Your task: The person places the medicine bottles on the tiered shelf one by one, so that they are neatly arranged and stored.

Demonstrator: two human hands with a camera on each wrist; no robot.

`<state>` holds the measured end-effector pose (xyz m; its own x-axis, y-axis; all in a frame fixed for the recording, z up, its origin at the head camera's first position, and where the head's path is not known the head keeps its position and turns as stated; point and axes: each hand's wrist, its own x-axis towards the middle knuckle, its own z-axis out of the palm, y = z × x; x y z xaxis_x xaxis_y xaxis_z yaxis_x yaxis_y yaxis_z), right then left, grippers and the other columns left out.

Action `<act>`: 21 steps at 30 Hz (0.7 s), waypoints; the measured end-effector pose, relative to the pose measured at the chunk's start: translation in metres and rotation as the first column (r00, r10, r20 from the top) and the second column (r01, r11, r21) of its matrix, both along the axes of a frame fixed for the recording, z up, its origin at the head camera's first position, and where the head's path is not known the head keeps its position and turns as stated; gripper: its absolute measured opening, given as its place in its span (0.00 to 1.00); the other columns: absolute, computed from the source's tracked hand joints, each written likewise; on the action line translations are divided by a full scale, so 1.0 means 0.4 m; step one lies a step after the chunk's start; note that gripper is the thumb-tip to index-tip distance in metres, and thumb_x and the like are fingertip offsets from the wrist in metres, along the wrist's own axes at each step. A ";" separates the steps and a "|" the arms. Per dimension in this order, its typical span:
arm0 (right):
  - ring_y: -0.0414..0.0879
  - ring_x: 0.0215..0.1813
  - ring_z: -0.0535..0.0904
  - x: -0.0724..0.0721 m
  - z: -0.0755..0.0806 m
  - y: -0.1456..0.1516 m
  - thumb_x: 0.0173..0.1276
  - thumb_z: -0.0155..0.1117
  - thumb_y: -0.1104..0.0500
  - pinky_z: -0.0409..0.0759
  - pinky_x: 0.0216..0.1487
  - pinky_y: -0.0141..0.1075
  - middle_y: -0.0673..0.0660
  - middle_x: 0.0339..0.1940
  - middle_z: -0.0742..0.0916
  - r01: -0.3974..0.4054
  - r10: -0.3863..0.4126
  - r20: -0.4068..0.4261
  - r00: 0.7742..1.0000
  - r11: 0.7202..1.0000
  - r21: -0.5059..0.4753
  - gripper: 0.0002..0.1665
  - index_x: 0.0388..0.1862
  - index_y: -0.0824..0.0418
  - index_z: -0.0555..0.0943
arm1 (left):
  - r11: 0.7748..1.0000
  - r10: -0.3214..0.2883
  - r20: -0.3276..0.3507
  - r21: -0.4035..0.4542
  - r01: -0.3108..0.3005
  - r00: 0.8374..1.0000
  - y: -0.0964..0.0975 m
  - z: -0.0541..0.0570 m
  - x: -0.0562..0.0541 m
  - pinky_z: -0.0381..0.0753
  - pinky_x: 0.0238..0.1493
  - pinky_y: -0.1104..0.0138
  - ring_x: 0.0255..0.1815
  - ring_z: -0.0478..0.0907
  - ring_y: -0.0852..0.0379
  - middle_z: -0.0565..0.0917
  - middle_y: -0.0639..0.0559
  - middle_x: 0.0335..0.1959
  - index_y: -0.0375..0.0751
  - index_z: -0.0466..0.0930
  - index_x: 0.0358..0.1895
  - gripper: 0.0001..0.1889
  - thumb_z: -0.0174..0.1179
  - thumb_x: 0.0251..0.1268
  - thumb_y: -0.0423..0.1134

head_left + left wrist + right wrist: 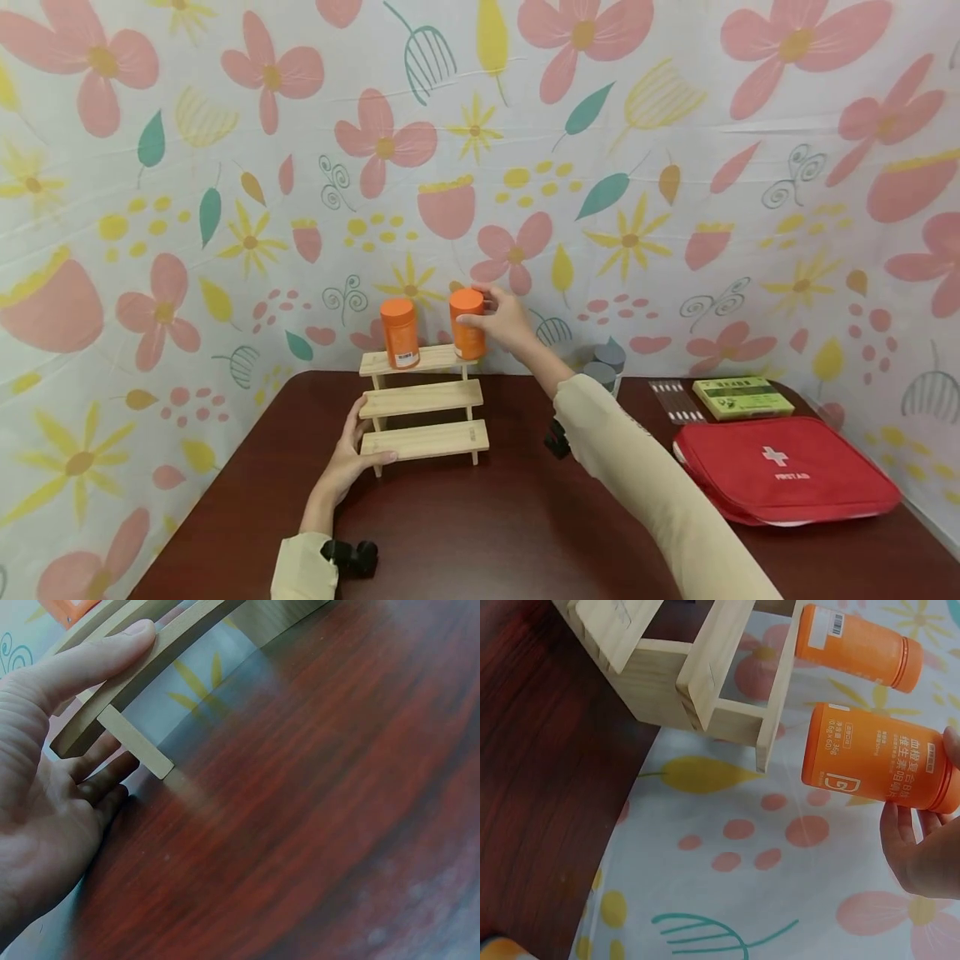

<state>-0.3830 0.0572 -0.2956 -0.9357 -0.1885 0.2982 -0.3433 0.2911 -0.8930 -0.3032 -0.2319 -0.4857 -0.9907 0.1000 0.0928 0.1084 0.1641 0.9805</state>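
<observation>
The left forearm enters over the near edge of the worktop (pixel 487 525), a black wrist camera (pixel 352 557) strapped at its cuff. The left hand (pixel 348 458) grips the left end of the three-step wooden rack (pixel 423 398), thumb across the lowest step, fingers round the side. The right arm stretches from the near right, passing left of the red first-aid pouch (pixel 795 475) by the right edge. Beyond the pouch, a yellow-green box (pixel 742 398) and a packet of swabs (pixel 675 402) lie toward the far right corner; grey-lidded containers (pixel 609 358) stand at the far edge, partly behind the sleeve. The right hand (pixel 510 321) pinches an orange bottle (pixel 468 340) near its lid, at the right end of the top step; a second orange bottle (pixel 401 337) stands toward the left end. Flowered cloth (pixel 225 150) hangs behind.

The left wrist view alone shows a rack leg meeting the worktop and fingers reaching in beneath the step. The right wrist view alone shows the printed face of the held bottle and a gap between its base and the top step.
</observation>
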 end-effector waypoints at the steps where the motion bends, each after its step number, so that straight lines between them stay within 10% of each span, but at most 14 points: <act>1: 0.58 0.66 0.74 -0.002 -0.002 -0.008 0.61 0.72 0.59 0.75 0.64 0.49 0.62 0.67 0.77 -0.002 0.002 0.006 1.000 1.000 -0.009 0.40 0.71 0.60 0.68 | 1.000 0.004 0.001 0.003 -0.004 1.000 -0.002 -0.002 0.002 0.67 0.64 0.45 0.73 0.60 0.37 0.54 0.39 0.76 0.67 0.37 0.78 0.58 0.70 0.54 0.30; 21: 0.55 0.65 0.76 -0.025 -0.011 -0.095 0.60 0.72 0.63 0.76 0.63 0.45 0.60 0.66 0.79 0.034 -0.029 0.052 0.998 0.995 -0.097 0.37 0.69 0.58 0.71 | 1.000 0.000 0.004 -0.002 0.000 1.000 -0.002 0.000 0.007 0.66 0.65 0.42 0.76 0.55 0.37 0.50 0.38 0.78 0.68 0.37 0.78 0.58 0.71 0.54 0.32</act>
<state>-0.3928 0.0192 -0.2998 -0.9550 -0.1310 0.2661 -0.2891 0.2114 -0.9337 -0.3002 -0.2325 -0.4858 -0.9910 0.1002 0.0884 0.1043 0.1660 0.9806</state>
